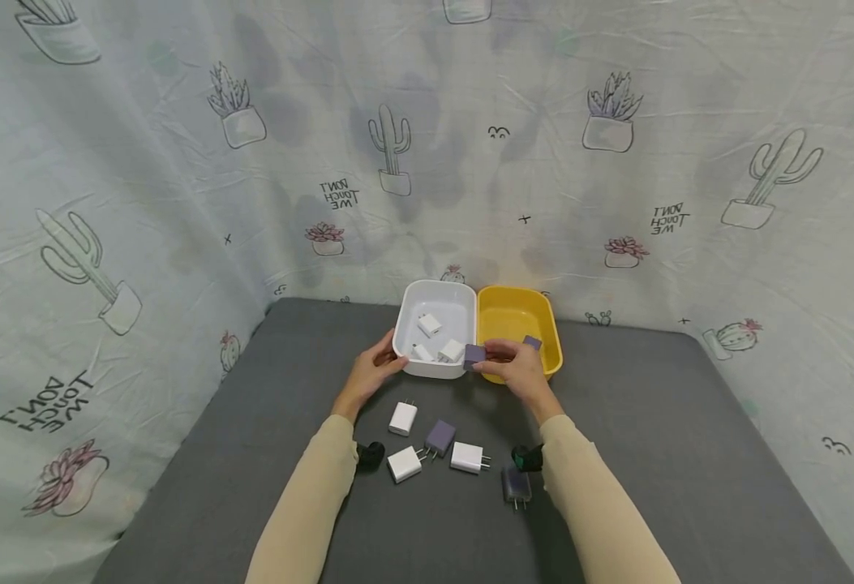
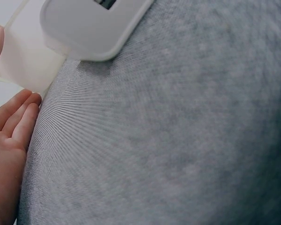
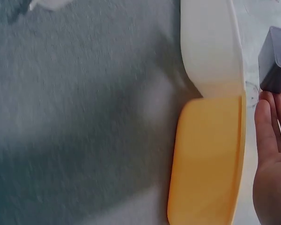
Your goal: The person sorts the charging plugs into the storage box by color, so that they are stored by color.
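My right hand [image 1: 520, 369] pinches a purple charger plug [image 1: 474, 357] over the place where the two bins meet. The right wrist view shows the same purple plug [image 3: 273, 61] above the bin rims, between thumb and fingers. My left hand [image 1: 368, 375] holds the front left corner of the white bin [image 1: 435, 370], its fingers [image 2: 22, 123] along the outer wall. Inside that bin lie three white charger plugs [image 1: 430, 324]. Adjoining it on the right is a yellow bin [image 1: 517, 297], where another purple plug [image 1: 532, 342] shows, partly hidden by my right hand.
On the dark grey table [image 1: 653, 405], between my forearms, lie a purple plug [image 1: 440, 438], three white plugs [image 1: 403, 418] and a darker plug [image 1: 517, 485] near my right wrist. A patterned cloth [image 1: 456, 162] hangs behind the bins.
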A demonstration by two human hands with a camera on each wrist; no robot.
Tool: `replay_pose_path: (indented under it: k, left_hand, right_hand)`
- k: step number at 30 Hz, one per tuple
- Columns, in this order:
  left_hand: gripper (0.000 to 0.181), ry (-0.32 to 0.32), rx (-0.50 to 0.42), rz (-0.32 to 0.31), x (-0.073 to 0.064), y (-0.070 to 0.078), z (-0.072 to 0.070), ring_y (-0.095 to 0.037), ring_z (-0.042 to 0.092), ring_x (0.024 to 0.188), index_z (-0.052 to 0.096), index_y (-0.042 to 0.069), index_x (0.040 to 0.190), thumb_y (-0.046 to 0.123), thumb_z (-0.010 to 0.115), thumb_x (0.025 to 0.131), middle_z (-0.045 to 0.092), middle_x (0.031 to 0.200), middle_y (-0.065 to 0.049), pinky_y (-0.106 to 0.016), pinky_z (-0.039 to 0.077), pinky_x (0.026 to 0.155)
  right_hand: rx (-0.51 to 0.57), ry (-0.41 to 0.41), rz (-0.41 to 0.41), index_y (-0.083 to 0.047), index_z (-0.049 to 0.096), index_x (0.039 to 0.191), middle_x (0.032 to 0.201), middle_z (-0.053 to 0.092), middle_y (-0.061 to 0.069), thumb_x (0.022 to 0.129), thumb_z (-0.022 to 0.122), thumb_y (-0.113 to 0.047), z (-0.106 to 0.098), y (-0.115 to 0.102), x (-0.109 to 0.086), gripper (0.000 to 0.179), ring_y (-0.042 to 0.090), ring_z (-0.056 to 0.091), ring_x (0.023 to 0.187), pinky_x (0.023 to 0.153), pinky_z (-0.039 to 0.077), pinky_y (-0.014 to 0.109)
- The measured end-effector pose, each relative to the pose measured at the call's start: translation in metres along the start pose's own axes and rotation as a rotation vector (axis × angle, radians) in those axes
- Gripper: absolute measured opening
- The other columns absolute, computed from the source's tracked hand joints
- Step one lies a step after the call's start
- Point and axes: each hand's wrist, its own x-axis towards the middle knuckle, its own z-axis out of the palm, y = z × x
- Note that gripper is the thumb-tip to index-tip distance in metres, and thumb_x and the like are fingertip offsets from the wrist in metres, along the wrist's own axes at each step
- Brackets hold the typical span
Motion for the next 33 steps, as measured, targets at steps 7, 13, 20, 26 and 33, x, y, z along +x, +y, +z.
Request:
replay_pose_path:
  k: [7,13,20,26,33]
  left_hand:
    - [0.076,0.040,-0.008,0.010,0.007,-0.015,0.000,-0.033,0.050,0.134,0.034,0.015,0.153,0.022,0.074,0.088,0.047,0.148,-0.018,-0.044,0.046,0.106]
    - [0.075,0.059,0.014,0.014,0.012,-0.030,0.001,-0.027,0.052,0.132,0.035,0.024,0.152,0.027,0.074,0.087,0.049,0.147,-0.011,-0.039,0.048,0.105]
    - [0.076,0.001,-0.007,-0.002,0.003,-0.010,0.000,-0.034,0.048,0.135,0.032,0.014,0.153,0.021,0.073,0.089,0.045,0.149,-0.020,-0.045,0.045,0.107]
    - [0.075,-0.004,0.005,0.000,-0.001,-0.003,0.001,-0.035,0.048,0.134,0.031,0.010,0.153,0.019,0.072,0.090,0.044,0.148,-0.021,-0.043,0.046,0.106]
    - [0.074,-0.002,0.006,0.014,0.001,-0.001,0.000,-0.037,0.049,0.133,0.032,0.010,0.153,0.017,0.071,0.090,0.045,0.147,-0.023,-0.038,0.050,0.103]
  right_hand:
    - [-0.022,0.072,0.026,-0.007,0.065,0.126,0.122,0.067,0.013,0.077,0.084,-0.025,-0.013,0.007,0.002,0.055,0.026,0.065,0.109,0.096,0.055,0.037]
    - [-0.102,0.159,0.054,-0.007,0.066,0.125,0.119,0.069,0.014,0.079,0.082,-0.026,-0.024,0.009,0.003,0.052,0.027,0.065,0.109,0.096,0.055,0.039]
    - [-0.205,0.180,0.039,-0.005,0.063,0.129,0.120,0.069,0.015,0.082,0.080,-0.027,-0.040,0.010,0.001,0.054,0.029,0.066,0.109,0.097,0.054,0.043]
    - [-0.245,0.213,0.075,-0.007,0.064,0.128,0.120,0.069,0.014,0.084,0.078,-0.030,-0.046,0.014,0.001,0.051,0.029,0.064,0.110,0.098,0.053,0.043]
    - [-0.208,0.295,0.115,-0.007,0.063,0.129,0.121,0.068,0.014,0.085,0.077,-0.030,-0.045,0.013,0.005,0.052,0.029,0.063,0.112,0.099,0.053,0.042]
